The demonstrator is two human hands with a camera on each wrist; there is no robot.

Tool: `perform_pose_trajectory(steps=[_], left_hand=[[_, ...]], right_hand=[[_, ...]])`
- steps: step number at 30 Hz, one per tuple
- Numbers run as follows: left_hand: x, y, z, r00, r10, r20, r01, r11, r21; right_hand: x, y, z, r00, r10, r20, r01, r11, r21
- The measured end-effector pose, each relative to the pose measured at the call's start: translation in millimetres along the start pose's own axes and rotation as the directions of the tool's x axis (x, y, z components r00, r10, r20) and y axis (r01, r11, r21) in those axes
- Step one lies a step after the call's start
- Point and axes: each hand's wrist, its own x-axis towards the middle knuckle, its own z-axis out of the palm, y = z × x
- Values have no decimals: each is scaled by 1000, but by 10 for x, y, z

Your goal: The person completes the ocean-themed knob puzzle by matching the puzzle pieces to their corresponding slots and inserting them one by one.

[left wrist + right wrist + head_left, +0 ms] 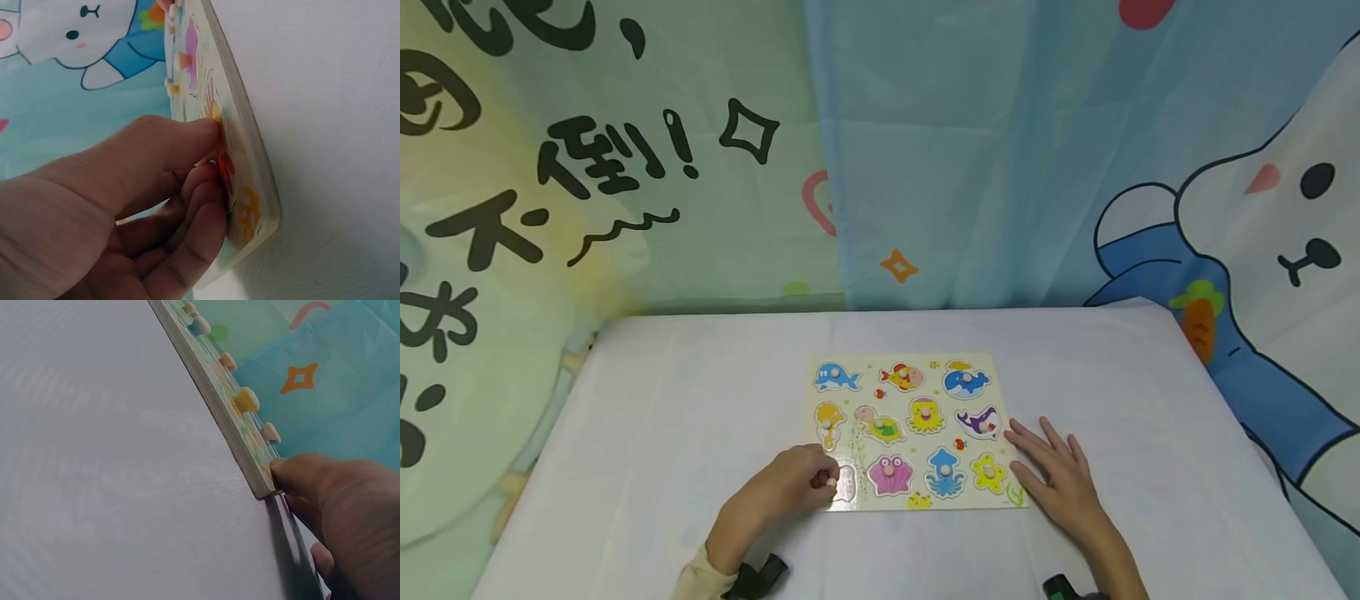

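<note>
A knobbed sea-animal puzzle board lies flat on the table. My left hand is at its lower left corner, thumb and curled fingers pinched over a red and yellow puzzle piece. Its knob is hidden by the fingers, and glare covers that corner in the head view. My right hand rests at the board's right edge with fingers spread, the thumb touching the corner. Nearest to the left hand are the pink shell piece and the seahorse piece; by the right is the yellow starfish piece.
Other knobbed pieces sit in the board, among them a turtle, an octopus and a squid. A white cloth covers the table. A printed curtain hangs behind its far edge.
</note>
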Motion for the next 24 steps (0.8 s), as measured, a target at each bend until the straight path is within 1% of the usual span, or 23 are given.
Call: perform_pose_trajectory(steps=[2,6,14,17,21,23,24], left_hand=[[2,3,7,1000,-17,-2,17,1000,-8],[-4,6,30,999,-40,-2,40,999,6],[-39,38,32,999,-43,-19,45,997,70],[-46,49,24,999,-31,-33,34,996,82],[-55,52,23,999,-7,-39,10,997,75],[-62,49,22,999,-11,-31,13,998,58],[-63,47,20,999,-27,-27,28,998,50]], right_hand=[[3,3,1,1000,-3,-4,3,1000,-1],[6,-1,1,1000,-1,-1,1,1000,3],[10,-12,18,1000,-10,-1,10,1000,2],[17,-19,8,1000,-17,-4,17,1000,1],[12,-24,6,1000,-10,-3,10,1000,3],[3,-24,12,1000,-2,0,2,1000,6],[-3,-25,16,1000,2,3,-2,1000,7]])
